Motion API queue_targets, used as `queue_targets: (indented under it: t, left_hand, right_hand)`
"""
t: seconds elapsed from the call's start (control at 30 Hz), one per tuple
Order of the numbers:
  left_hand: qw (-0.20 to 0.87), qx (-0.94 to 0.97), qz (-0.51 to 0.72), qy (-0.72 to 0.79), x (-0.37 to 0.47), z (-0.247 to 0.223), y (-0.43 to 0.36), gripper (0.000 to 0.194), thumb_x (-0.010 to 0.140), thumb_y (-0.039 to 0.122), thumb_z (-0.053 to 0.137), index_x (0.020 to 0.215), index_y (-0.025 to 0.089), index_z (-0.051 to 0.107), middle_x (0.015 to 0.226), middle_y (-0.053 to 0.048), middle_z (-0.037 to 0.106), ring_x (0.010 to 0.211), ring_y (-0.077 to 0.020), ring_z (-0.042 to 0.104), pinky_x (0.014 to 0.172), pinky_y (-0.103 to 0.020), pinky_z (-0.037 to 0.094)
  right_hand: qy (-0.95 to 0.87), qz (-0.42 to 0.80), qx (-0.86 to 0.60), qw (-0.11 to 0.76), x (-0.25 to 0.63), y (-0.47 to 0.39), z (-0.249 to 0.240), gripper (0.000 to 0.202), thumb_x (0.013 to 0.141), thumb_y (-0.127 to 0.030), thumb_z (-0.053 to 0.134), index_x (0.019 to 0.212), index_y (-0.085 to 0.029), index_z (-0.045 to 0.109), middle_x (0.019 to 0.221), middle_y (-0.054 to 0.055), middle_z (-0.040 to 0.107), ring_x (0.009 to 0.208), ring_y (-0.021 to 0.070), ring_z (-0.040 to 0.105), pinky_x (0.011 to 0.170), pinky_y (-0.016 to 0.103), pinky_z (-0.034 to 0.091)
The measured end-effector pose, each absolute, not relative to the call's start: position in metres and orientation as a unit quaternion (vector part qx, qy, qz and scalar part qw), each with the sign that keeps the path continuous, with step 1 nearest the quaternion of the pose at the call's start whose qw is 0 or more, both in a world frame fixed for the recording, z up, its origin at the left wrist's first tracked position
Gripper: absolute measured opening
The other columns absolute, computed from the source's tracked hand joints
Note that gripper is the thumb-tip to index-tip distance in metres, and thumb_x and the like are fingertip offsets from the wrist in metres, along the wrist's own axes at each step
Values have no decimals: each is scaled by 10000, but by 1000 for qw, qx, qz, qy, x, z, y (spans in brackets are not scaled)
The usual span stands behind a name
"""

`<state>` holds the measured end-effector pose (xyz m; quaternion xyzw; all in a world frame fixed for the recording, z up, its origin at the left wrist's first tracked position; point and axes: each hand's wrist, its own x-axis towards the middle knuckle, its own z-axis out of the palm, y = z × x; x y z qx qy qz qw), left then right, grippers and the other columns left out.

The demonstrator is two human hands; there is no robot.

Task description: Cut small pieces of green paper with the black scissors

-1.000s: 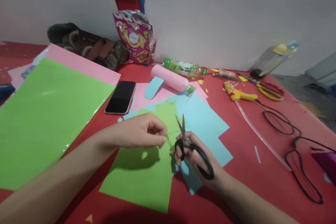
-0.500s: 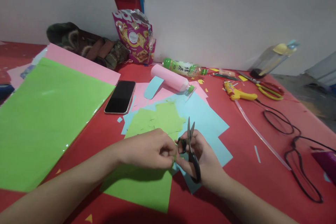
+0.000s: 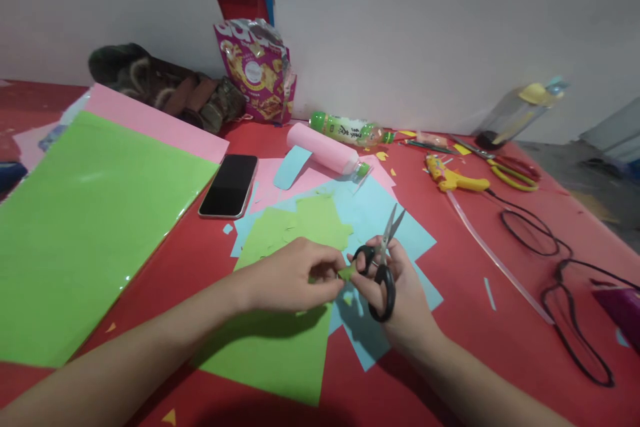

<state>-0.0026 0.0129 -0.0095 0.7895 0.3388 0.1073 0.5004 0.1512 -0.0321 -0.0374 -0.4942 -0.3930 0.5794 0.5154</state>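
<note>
Between the fingertips of both hands is a small piece of green paper (image 3: 347,273). My left hand (image 3: 305,273) pinches its left side, with the fingers curled. My right hand (image 3: 395,287) carries black-handled scissors (image 3: 384,280), fingers through the loops, blades parted and pointing up and away, while its thumb and finger meet the paper's right side. Below the hands lies a green sheet (image 3: 280,360), partly covered by my left hand and its shadow. Light blue paper (image 3: 390,213) spreads under and beyond my right hand, with cut green paper (image 3: 320,220) on top.
A phone (image 3: 229,185) lies left of the cut paper. Behind are a pink-wrapped bottle (image 3: 325,149), a green-labelled bottle (image 3: 345,129) and a snack bag (image 3: 257,73). At right lie a yellow glue gun (image 3: 453,177), its black cord (image 3: 563,280) and larger scissors (image 3: 513,173). Large green sheets (image 3: 100,233) cover the left.
My right hand and the scissors have moved slightly right and up, the scissors tilting further right. My left hand has shifted a little right and up. The small green piece shows more clearly.
</note>
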Motion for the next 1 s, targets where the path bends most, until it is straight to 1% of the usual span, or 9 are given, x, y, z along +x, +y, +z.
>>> queue_targets:
  t: [0.1,0.23,0.43,0.67,0.83,1.0]
  left_hand:
    - [529,749,161,365,7,-17,5,125,758,195,404,702,142,503,601,28,474,562,-82,429,531,-176,340]
    - [543,710,202,400,17,-29,-6,206,784,246,394,612,146,447,551,38,430,526,-80,390,499,-184,318]
    - [561,673,243,416,21,-32,-11,242,794,245,388,576,149,428,524,43,428,499,-75,401,500,-185,325]
    - [551,673,268,413,21,-34,-11,223,762,176,405,542,145,422,503,57,380,488,-65,356,488,-179,293]
    - [555,668,273,414,18,-33,-8,239,743,184,425,510,147,384,490,62,336,488,-62,315,478,-182,274]
    - [563,637,289,440,12,-23,0,212,739,206,417,538,146,438,482,53,375,469,-66,350,454,-188,288]
  right_hand:
    - [-372,573,-493,539,153,-32,-39,366,593,-156,661,845,-247,411,657,-67,481,596,81,467,569,202,404]
    - [-361,566,-487,559,153,-31,-38,367,582,-144,668,833,-252,423,649,-73,497,611,80,484,642,220,420]
    - [-349,570,-480,568,151,-31,-35,359,578,-127,661,820,-243,422,649,-75,487,554,68,481,540,194,424]
    - [-350,580,-474,563,149,-31,-35,359,589,-128,664,822,-246,417,651,-80,477,546,61,483,541,194,422]
    - [-363,583,-479,546,151,-32,-39,350,622,-178,667,853,-254,416,675,-69,482,561,69,472,542,198,394]
    - [-378,630,-443,514,152,-36,-42,388,656,-298,667,914,-272,378,711,-58,478,613,83,463,580,211,375]
